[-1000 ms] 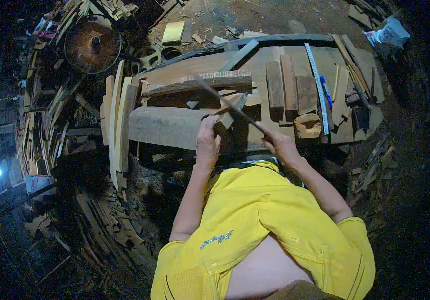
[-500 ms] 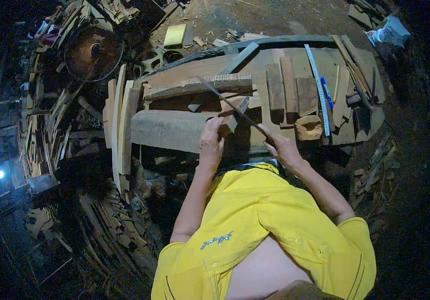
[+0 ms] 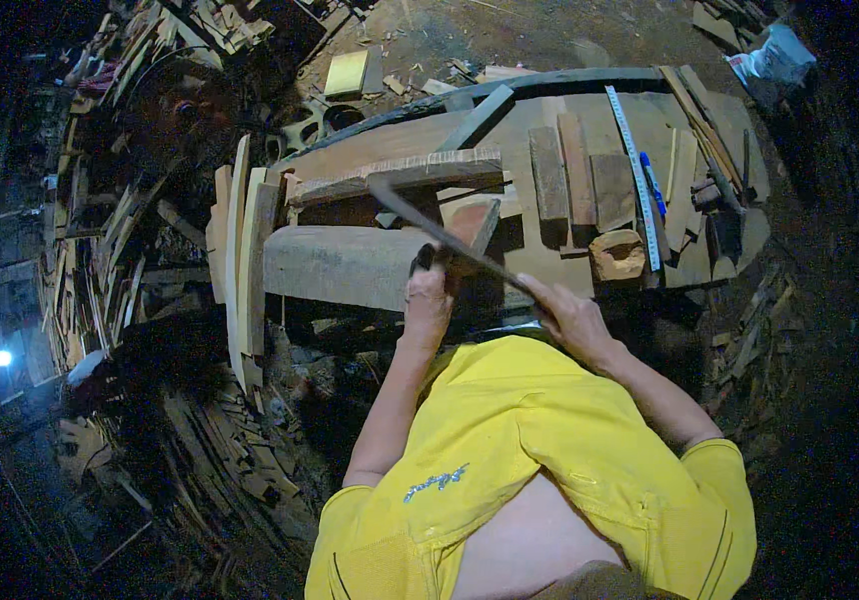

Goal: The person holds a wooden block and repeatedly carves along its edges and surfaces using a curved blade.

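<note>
At the near edge of the bench, my left hand [image 3: 430, 303] is closed around a small dark piece [image 3: 422, 259] beside the end of a thick grey wooden beam [image 3: 340, 265]. Its exact kind is hard to make out. My right hand [image 3: 567, 312] grips one end of a long, narrow, file-like tool [image 3: 480, 259]. The tool slants up and left, passing over or against the work just beyond my left hand; contact is unclear. Its far end is blurred near a notched wooden piece [image 3: 420, 172]. A small wooden block [image 3: 487, 225] lies just past the tool.
A carved block [image 3: 617, 256], white ruler [image 3: 634, 170], blue pen [image 3: 653, 184] and several wood pieces [image 3: 550, 185] lie on the wooden bench [image 3: 400, 130]. Upright boards [image 3: 246, 260] stand at its left end. Scrap wood [image 3: 100, 290] is heaped farther left.
The tool has shifted slightly down and left, and its far end is blurred. My left hand has moved a little lower, and the dark piece in it shows more.
</note>
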`<state>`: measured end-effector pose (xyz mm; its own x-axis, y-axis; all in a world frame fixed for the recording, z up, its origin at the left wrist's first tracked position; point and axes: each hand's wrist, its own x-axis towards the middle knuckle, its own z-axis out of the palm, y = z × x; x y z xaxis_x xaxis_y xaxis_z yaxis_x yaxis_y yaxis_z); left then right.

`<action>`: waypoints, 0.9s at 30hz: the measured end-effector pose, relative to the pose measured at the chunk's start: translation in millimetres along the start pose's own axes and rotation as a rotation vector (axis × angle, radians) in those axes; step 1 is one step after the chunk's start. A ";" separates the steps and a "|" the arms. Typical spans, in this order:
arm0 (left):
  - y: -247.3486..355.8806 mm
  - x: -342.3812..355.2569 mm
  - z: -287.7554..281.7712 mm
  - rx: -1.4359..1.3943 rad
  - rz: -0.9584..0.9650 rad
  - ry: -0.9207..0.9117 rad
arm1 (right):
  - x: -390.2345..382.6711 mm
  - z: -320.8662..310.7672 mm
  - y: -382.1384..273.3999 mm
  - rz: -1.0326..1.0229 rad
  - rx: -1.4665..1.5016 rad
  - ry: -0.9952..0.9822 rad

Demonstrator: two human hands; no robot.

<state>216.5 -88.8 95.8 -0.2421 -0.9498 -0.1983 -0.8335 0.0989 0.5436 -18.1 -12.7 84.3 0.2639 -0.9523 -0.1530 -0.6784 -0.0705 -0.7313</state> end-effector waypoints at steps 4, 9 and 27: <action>-4.2 -0.1 1.5 -0.035 0.031 0.053 | 10.4 5.0 6.1 0.023 0.005 -0.024; -9.6 -0.8 8.3 -0.088 0.297 0.173 | 23.2 6.4 12.2 0.056 0.125 0.068; -4.5 -7.4 13.0 0.023 -0.025 0.005 | -5.3 12.6 8.6 -0.033 0.000 0.009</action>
<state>215.6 -78.3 84.1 -0.2183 -0.9536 -0.2075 -0.8504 0.0816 0.5197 -16.7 -4.5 70.4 0.2800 -0.9522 -0.1222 -0.6690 -0.1023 -0.7362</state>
